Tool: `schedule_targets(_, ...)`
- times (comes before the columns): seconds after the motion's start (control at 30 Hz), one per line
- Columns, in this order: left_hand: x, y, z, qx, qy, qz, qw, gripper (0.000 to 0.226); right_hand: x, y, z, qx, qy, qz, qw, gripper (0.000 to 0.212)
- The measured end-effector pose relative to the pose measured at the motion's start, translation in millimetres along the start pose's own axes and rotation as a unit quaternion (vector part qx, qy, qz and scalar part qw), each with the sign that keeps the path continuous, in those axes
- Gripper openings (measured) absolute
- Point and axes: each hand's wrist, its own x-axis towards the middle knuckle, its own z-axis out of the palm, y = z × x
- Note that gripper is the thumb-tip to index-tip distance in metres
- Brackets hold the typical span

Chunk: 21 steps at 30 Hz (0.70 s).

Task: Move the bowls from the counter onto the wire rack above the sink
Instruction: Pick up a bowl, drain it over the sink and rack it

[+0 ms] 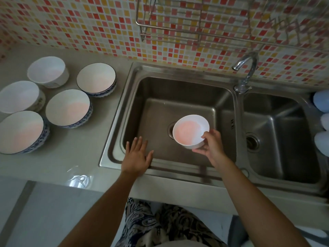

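On your far left, five bowls (pixel 53 102) stand upright on the pale worktop (pixel 74 154), clustered near the sink's left rim. Your left hand (pixel 137 155) lies flat with fingers spread, empty, over the front edge of the left basin (pixel 160 97). Just to its right, your right hand (pixel 211 145) grips a small white bowl (pixel 190 130) by its near rim and underside, holding it upright above the basin's drain. The wire rack (pixel 195 24) hangs on the mosaic wall above, well apart from that bowl, with the tap (pixel 246 68) further right.
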Motion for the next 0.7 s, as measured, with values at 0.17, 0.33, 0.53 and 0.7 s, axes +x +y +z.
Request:
schedule_targets(0.17,-0.1,-0.9,2.4,-0.003,0.011,-0.006,1.000,0.081,5.1,5.6,3.4,-0.044,0.023,-0.039,0.998,0.051)
schedule_targets(0.33,-0.8,-1.2,2.5,-0.016,0.018,-0.003,1.000,0.081,5.8,10.1,5.2,-0.098,0.053,-0.085,0.990,0.062)
schedule_targets(0.53,-0.1,-2.5,4.2,-0.014,0.020,-0.002,1.000,0.079,4.9,18.3,10.2,-0.137,0.050,-0.115,0.983,0.070)
schedule_targets(0.7,-0.5,-2.7,4.7,-0.018,0.023,-0.002,1.000,0.077,0.3,26.6,14.3,-0.188,0.039,-0.179,0.965,0.075)
